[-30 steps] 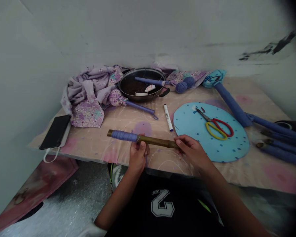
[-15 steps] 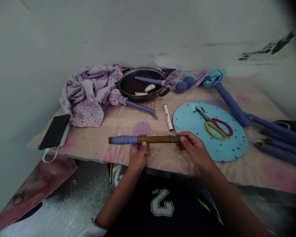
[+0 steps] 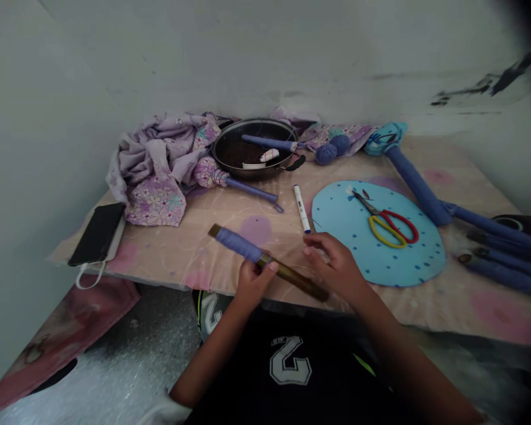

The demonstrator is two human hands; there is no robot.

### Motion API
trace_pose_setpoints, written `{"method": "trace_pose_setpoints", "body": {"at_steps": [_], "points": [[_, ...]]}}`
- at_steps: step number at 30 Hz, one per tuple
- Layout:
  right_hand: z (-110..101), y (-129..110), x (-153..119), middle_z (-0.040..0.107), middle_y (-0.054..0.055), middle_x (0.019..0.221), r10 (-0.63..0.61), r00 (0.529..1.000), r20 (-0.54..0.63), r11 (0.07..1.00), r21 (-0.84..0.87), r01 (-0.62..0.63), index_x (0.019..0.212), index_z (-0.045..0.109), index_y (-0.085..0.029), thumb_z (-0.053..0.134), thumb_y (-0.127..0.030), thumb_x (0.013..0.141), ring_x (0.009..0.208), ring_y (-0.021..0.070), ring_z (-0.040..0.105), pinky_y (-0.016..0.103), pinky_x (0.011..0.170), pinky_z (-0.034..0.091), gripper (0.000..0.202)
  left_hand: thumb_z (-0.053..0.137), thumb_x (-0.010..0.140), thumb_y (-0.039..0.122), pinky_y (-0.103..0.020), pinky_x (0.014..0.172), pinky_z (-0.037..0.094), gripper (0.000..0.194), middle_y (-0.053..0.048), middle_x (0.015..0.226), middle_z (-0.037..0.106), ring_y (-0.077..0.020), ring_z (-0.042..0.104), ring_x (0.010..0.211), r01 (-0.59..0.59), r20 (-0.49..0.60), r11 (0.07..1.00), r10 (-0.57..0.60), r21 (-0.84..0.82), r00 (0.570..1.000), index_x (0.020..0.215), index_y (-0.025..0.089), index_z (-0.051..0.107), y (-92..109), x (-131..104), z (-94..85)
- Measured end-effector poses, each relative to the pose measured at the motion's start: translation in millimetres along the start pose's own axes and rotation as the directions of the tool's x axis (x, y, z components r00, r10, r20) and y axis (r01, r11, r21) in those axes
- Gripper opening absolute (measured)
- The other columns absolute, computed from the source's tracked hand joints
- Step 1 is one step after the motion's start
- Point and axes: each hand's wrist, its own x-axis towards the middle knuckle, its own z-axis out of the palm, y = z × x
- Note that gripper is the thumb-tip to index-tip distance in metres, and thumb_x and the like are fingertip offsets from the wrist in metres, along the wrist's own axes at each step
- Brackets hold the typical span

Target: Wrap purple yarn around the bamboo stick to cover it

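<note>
A brown stick (image 3: 295,276), like a length of bamboo, slants down to the right over the table's front edge. Blue-purple yarn (image 3: 236,243) is wound around its upper left part. My left hand (image 3: 253,283) is closed around the stick just below the wound yarn, thumb on top. My right hand (image 3: 334,262) is apart from the stick, to its right, with fingers loosely bent and nothing seen in them. Just beyond its fingertips lies a white marker (image 3: 301,209). Scissors (image 3: 387,227) with red and yellow handles lie on a round light-blue dotted piece (image 3: 380,268).
At the back stand a dark pan (image 3: 230,168) and blue yarn balls (image 3: 326,154). Crumpled floral cloth (image 3: 159,177) and a black case (image 3: 98,233) are on the left. Several yarn-wrapped sticks (image 3: 513,274) lie at the right. A cloth-headed stick (image 3: 251,190) is mid-table.
My right hand has let go of the stick's right end and moved slightly left. The stick, still in my left hand, has tilted from level to sloping down rightward.
</note>
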Motion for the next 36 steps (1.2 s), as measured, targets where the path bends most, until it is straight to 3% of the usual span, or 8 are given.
{"method": "trace_pose_setpoints", "body": {"at_steps": [2,6,11,15,21,25,32,36], "points": [[3.0,-16.6,5.1,0.064,0.007,0.098,-0.044,0.995,0.089,0.997,0.062,0.038,0.098,0.061,-0.019,0.058,-0.034,0.083,0.089,0.0193,0.059,0.037,0.083,0.047,0.022,0.066,0.069,0.046,-0.023,0.056,0.036,0.034,0.002,0.062,0.050,-0.0098,0.044,0.058,-0.052,0.079,0.988,0.040,0.148,0.996,0.070,0.014,0.055,6.5,-2.9,1.1],[13.2,-39.4,15.5,0.064,0.005,0.092,0.028,0.943,0.331,0.896,0.409,-0.170,0.096,0.060,-0.019,0.059,-0.038,0.082,0.079,0.0158,0.061,0.030,0.070,0.049,0.024,0.062,0.071,0.038,-0.022,0.051,0.031,0.028,0.003,0.056,0.044,-0.0084,0.037,0.053,-0.157,0.192,0.936,0.099,0.315,0.976,0.062,0.015,0.049,22.6,-6.5,5.7],[22.8,-36.9,18.8,0.064,0.002,0.083,0.084,0.923,0.376,0.692,0.644,-0.326,0.087,0.066,-0.018,0.066,-0.038,0.076,0.071,0.0123,0.058,0.027,0.066,0.047,0.022,0.059,0.072,0.033,-0.022,0.050,0.027,0.028,0.004,0.051,0.038,-0.0074,0.034,0.051,-0.243,0.285,0.869,0.124,0.432,0.951,0.055,0.016,0.043,42.9,-9.8,9.0],[27.0,-29.4,20.2,0.067,0.004,0.090,0.057,0.892,0.449,0.467,0.777,-0.421,0.088,0.070,-0.020,0.061,-0.039,0.081,0.081,0.0147,0.061,0.029,0.075,0.049,0.022,0.057,0.074,0.035,-0.022,0.050,0.027,0.030,0.004,0.054,0.037,-0.0077,0.033,0.052,-0.264,0.415,0.883,0.088,0.389,0.906,0.057,0.016,0.042,50.2,-12.5,12.4],[29.6,-19.9,30.6,0.065,0.007,0.113,-0.248,0.730,0.637,0.462,0.740,-0.489,0.092,0.072,-0.019,0.063,-0.037,0.080,0.111,0.0185,0.056,0.031,0.093,0.044,0.024,0.061,0.072,0.040,-0.024,0.056,0.037,0.027,0.000,0.068,0.047,-0.0106,0.042,0.063,-0.166,0.492,0.972,0.063,0.168,0.868,0.075,0.015,0.051,41.7,-14.4,18.2],[32.4,-10.2,32.0,0.065,0.006,0.110,-0.273,0.664,0.696,0.367,0.714,-0.596,0.091,0.071,-0.019,0.069,-0.036,0.075,0.096,0.0162,0.062,0.030,0.085,0.049,0.024,0.063,0.070,0.044,-0.025,0.056,0.037,0.032,0.000,0.068,0.047,-0.0106,0.042,0.061,-0.040,0.517,0.988,-0.044,0.150,0.855,0.078,0.015,0.053,36.4,-15.1,16.4],[34.0,-12.4,28.1,0.066,0.003,0.084,-0.031,0.771,0.636,0.460,0.694,-0.554,0.087,0.068,-0.020,0.071,-0.032,0.073,0.075,0.0140,0.061,0.027,0.068,0.051,0.018,0.063,0.071,0.050,-0.024,0.052,0.033,0.036,0.000,0.063,0.044,-0.0106,0.039,0.058,0.032,0.496,0.995,-0.074,0.093,0.865,0.071,0.016,0.055,35.0,-14.6,15.6],[41.3,-13.7,32.4,0.063,0.002,0.081,-0.078,0.803,0.590,0.475,0.730,-0.491,0.072,0.064,-0.020,0.073,-0.032,0.068,0.079,0.0148,0.058,0.029,0.073,0.048,0.016,0.062,0.071,0.054,-0.024,0.055,0.036,0.039,-0.001,0.066,0.048,-0.0111,0.042,0.060,0.061,0.516,0.997,-0.072,0.039,0.854,0.075,0.015,0.057,33.7,-14.8,19.3]]}}
